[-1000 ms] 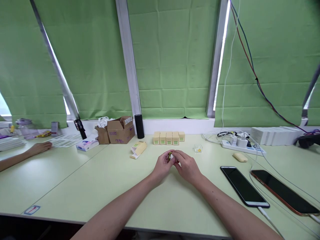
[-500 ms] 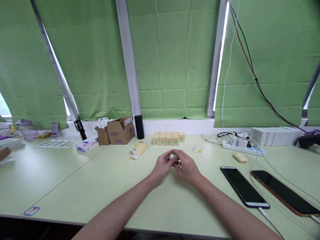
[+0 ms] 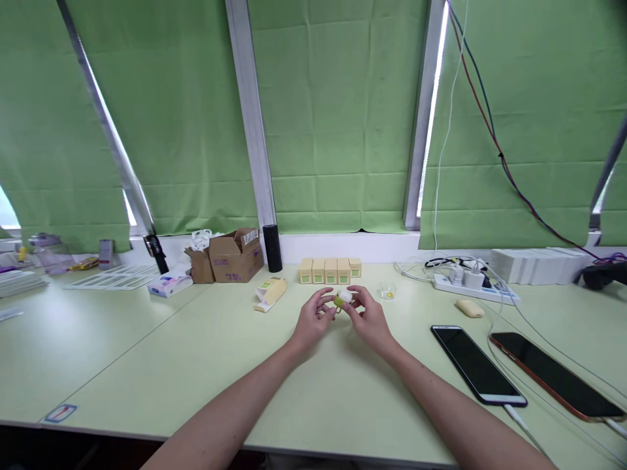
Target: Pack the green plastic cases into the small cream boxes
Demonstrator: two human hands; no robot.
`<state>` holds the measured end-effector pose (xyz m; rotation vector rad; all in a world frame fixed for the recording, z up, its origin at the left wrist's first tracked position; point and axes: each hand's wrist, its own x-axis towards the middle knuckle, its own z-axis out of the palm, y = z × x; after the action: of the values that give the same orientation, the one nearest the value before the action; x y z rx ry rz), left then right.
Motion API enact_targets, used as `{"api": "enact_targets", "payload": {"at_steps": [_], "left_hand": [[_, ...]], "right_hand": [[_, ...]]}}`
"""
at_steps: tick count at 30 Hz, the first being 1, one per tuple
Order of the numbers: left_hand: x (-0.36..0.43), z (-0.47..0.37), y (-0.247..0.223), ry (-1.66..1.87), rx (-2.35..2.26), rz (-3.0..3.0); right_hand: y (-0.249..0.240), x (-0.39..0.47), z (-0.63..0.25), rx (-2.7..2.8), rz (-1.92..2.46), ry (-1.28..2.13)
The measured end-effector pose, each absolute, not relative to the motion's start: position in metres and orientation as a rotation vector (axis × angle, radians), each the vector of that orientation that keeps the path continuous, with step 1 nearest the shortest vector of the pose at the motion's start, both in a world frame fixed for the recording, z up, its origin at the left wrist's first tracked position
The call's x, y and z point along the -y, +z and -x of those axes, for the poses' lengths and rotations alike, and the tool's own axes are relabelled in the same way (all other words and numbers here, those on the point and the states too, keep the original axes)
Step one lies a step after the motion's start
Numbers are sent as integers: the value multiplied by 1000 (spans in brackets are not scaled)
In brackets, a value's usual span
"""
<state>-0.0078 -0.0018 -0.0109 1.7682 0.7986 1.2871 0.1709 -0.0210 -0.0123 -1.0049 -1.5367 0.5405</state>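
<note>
Between my hands, over the table (image 3: 196, 365), is a small rounded green-and-white gadget (image 3: 341, 299) with a small loop at its lower side. My right hand (image 3: 369, 323) grips it from the right, thumb in front and fingers behind. On the other side, the fingertips of my left hand (image 3: 313, 323) are curled round its left edge, the thumb by the loop. Just beyond stands a row of small tan boxes (image 3: 324, 271) with green labels. An opened tan carton (image 3: 271, 294) lies to the left, and a small clear dish (image 3: 386, 292) with something yellow inside sits to the right.
At right lie two phones (image 3: 477, 365) with cables, a cream oval case (image 3: 469, 308) and a white power strip (image 3: 475, 289). Along the back are a cardboard box (image 3: 238, 258), a black cylinder (image 3: 272, 249) and white boxes (image 3: 536, 266). A tissue pack (image 3: 170, 285) lies left.
The gadget has been turned, so its green part and loop now show. My fingers have loosened and shifted round it, slightly farther from me. Another person's hand at the far left has left the view.
</note>
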Motion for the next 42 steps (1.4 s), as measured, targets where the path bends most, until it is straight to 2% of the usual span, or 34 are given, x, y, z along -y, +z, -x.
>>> {"api": "enact_targets", "payload": {"at_steps": [6, 11, 18, 26, 30, 38, 42], "left_hand": [[9, 10, -6, 1483, -1004, -2448], [15, 7, -3, 1420, -1011, -2723], [8, 7, -6, 1498, -1000, -2727], [0, 7, -11, 1502, -1053, -2409], [-2, 5, -11, 1484, -1108, -2119], [-12, 7, -7, 1410, -1139, -1711], [-12, 7, -6, 1395, -1122, -1667]], "right_hand": [[-10, 16, -169, 1237, 926, 988], [-6, 18, -167, 1113, 879, 1128], [-4, 23, -167, 1119, 877, 1190], [-14, 10, -175, 1202, 922, 1163], [-21, -2, -186, 1291, 1074, 926], [-30, -26, -238, 1298, 1742, 16], [-39, -33, -257, 1284, 2013, -83]]}}
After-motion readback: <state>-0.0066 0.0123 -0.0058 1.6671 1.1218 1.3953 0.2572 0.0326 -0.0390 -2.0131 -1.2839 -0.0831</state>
